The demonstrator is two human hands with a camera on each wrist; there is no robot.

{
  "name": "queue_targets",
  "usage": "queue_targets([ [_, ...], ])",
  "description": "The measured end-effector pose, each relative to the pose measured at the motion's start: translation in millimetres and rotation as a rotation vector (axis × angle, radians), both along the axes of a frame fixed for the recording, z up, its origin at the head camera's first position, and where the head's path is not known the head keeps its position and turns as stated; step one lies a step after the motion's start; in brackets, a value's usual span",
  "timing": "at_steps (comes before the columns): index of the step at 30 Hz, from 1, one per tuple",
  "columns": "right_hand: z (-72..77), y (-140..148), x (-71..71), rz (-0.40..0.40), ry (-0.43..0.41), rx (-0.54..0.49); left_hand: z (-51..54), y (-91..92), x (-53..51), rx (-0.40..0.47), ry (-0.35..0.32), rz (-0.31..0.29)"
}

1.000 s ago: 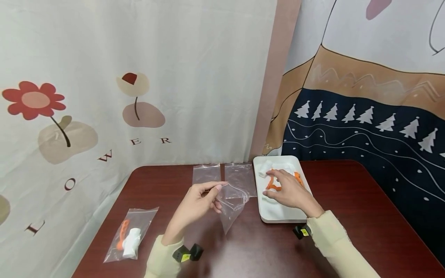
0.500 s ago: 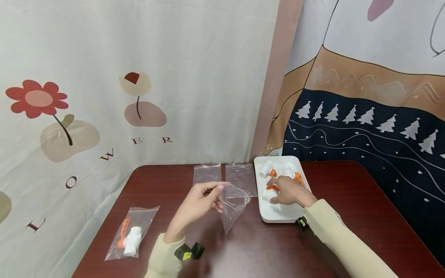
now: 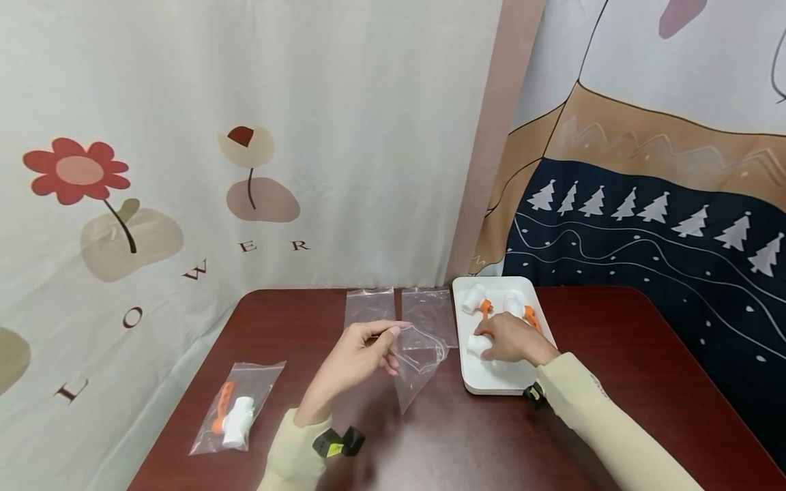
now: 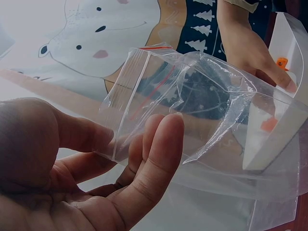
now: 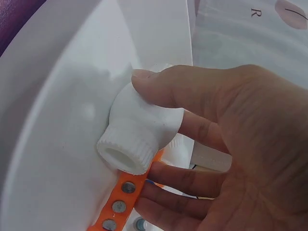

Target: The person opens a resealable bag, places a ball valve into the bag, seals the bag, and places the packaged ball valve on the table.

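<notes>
My left hand [image 3: 362,354] pinches the edge of a clear zip bag [image 3: 417,354], whose mouth gapes; in the left wrist view thumb and finger hold the bag [image 4: 202,96] near its zip strip. Inside the white tray [image 3: 497,383], my right hand [image 3: 516,339] grips a white pipe fitting [image 3: 477,345]. The right wrist view shows the thumb on top of that fitting [image 5: 139,115], fingers behind it, and an orange strip [image 5: 119,207] with round metal discs beside the fingertips.
More white fittings [image 3: 473,299] and orange pieces [image 3: 531,316] lie in the tray. Two flat clear bags [image 3: 370,304] [image 3: 430,310] rest at the table's back edge. On the left lies a bag holding a white fitting [image 3: 238,423] and an orange piece [image 3: 223,407].
My right hand has lowered into the tray and closed round the white fitting. The left hand keeps its hold on the bag. The head view has shifted slightly.
</notes>
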State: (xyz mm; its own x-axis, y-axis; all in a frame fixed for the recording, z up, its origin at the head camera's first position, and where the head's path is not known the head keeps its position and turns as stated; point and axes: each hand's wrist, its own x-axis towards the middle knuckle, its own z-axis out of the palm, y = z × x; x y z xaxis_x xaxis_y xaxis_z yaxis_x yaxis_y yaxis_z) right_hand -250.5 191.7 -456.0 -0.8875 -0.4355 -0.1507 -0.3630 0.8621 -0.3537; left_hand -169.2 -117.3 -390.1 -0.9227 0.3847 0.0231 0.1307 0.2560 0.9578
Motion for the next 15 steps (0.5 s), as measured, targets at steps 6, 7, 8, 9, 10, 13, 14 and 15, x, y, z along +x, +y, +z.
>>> queue_targets([
  [6,-0.8,5.3,4.5,-0.014,0.001,-0.060,-0.5,1.3,0.2,0.006,0.002,0.000],
  [7,-0.8,6.1,5.0,-0.013,0.005,-0.067,-0.4,1.2,0.2,0.006,0.002,0.000],
  [8,-0.5,6.8,5.4,-0.013,0.008,-0.077,-0.5,1.2,0.1,0.006,0.004,-0.001],
  [9,-0.3,7.4,5.9,-0.014,0.012,-0.083,-0.6,1.2,0.0,0.007,0.003,-0.002],
  [10,-0.2,7.9,6.3,-0.019,0.011,-0.090,-0.8,1.2,-0.1,0.008,0.002,-0.002],
  [13,0.7,9.4,7.9,-0.021,0.016,-0.115,-1.0,1.1,0.0,0.004,0.009,-0.002],
  [14,1.1,9.7,8.6,-0.023,0.018,-0.125,-1.0,1.1,0.1,0.003,0.012,-0.001],
  [15,1.5,10.0,9.4,-0.024,0.020,-0.134,-1.0,1.0,0.3,0.001,0.015,-0.001],
])
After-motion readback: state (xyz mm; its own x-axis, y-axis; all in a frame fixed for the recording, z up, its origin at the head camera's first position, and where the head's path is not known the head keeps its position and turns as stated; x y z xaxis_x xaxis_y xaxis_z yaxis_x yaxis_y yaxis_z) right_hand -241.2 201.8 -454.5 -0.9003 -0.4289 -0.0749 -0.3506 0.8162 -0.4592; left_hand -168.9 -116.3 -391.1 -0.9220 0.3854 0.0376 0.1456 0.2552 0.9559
